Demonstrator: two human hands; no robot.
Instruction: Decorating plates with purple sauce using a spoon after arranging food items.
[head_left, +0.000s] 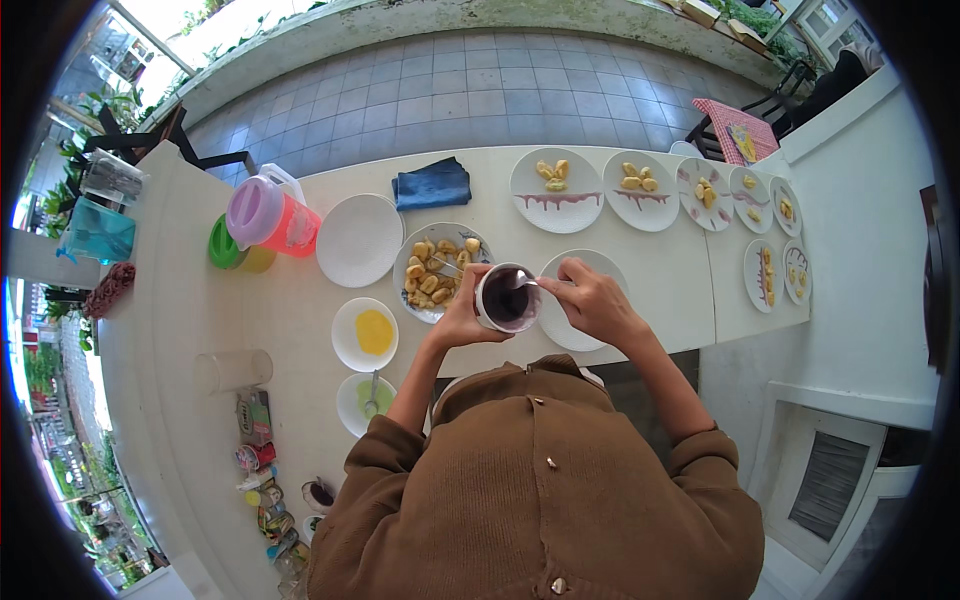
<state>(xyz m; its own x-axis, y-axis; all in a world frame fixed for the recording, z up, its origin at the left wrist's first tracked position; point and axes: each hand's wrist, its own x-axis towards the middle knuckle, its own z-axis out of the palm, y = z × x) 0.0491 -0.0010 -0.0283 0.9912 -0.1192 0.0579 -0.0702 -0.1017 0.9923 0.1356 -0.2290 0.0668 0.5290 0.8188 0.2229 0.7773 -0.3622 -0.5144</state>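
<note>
My left hand (460, 313) holds a white cup (509, 328), tilted so its dark purple sauce (504, 298) shows. Between the fingers of my right hand (592, 298) is a metal spoon (523, 280), its bowl at the mouth of the cup. Partly hidden beneath my right hand lies a white plate (559, 330) with no food visible on it. Behind my left hand, a patterned plate (403, 289) bears many browned, fried-looking food pieces (429, 283) and a metal utensil (448, 262).
Several plates (556, 217) with food and purple sauce stand at the right. Leftward are stacked white plates (360, 240), a pink pitcher (274, 214), a bowl of yellow sauce (373, 332) and a bowl of green sauce (384, 394). A folded blue cloth (431, 184) lies at the far edge.
</note>
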